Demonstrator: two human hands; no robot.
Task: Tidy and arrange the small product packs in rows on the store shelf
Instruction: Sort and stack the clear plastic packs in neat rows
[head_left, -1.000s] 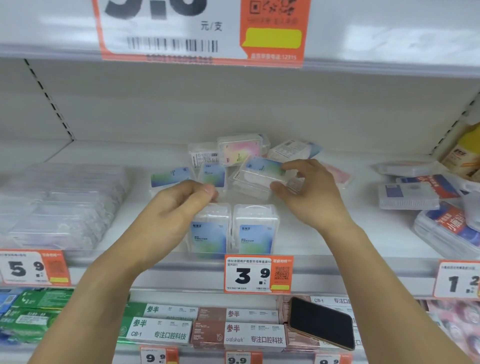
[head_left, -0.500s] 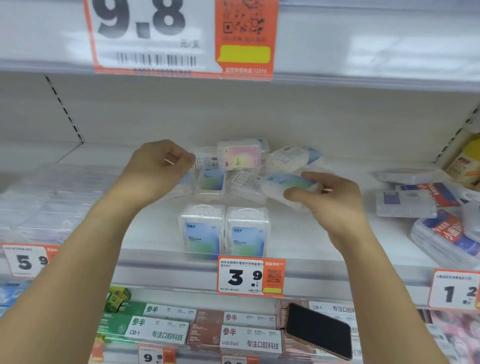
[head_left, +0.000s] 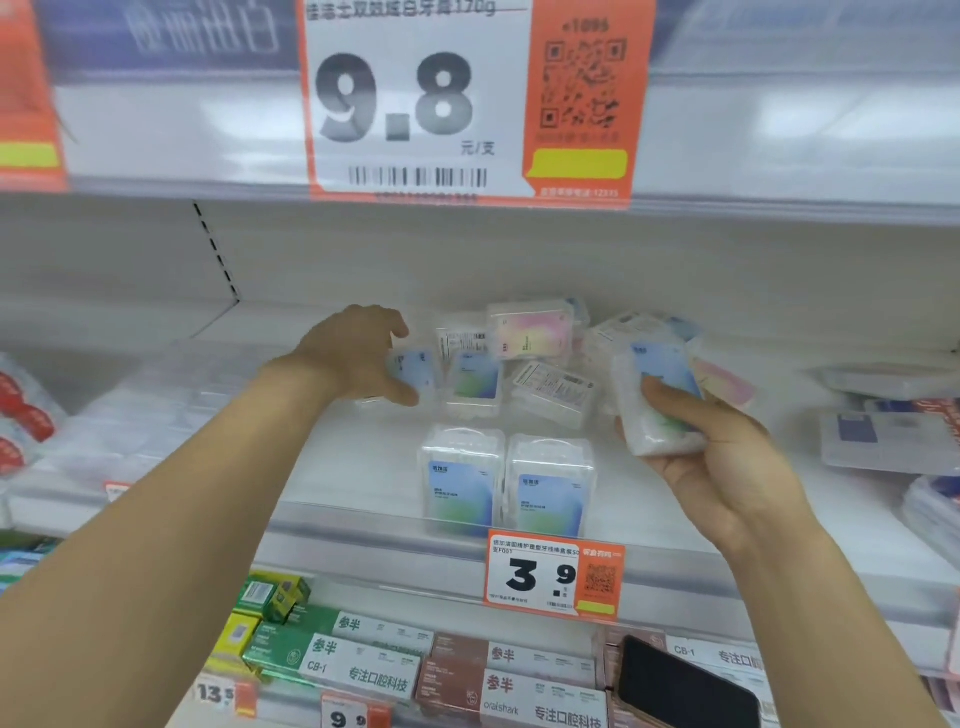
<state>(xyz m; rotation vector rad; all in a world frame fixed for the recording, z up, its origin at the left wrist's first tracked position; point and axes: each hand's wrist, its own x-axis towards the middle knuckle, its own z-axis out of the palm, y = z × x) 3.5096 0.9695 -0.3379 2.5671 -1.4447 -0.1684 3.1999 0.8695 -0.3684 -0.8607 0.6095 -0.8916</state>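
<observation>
Small clear packs with blue-green labels lie on the white shelf (head_left: 363, 467). Two upright packs (head_left: 460, 478) (head_left: 550, 486) stand side by side at the shelf's front edge. Behind them lies a loose heap, with a pink-labelled pack (head_left: 532, 330) on top. My left hand (head_left: 358, 358) reaches to the heap's left side, and its fingers and thumb curl round a blue-labelled pack (head_left: 413, 371). My right hand (head_left: 717, 457) holds another blue-labelled pack (head_left: 654, 395) upright, lifted off the shelf to the right of the heap.
Flat packs (head_left: 883, 441) lie at the shelf's right, and clear stacked boxes (head_left: 145, 415) at its left. An orange 3.9 price tag (head_left: 553, 577) hangs on the shelf edge. Below are toothpaste boxes (head_left: 363, 660) and a black phone (head_left: 685, 691). The upper shelf edge carries a 9.8 tag (head_left: 467, 104).
My right hand has lifted its pack and turned it upright, moving right. My left hand has dropped from the heap's back left onto a blue-labelled pack. The camera has moved closer.
</observation>
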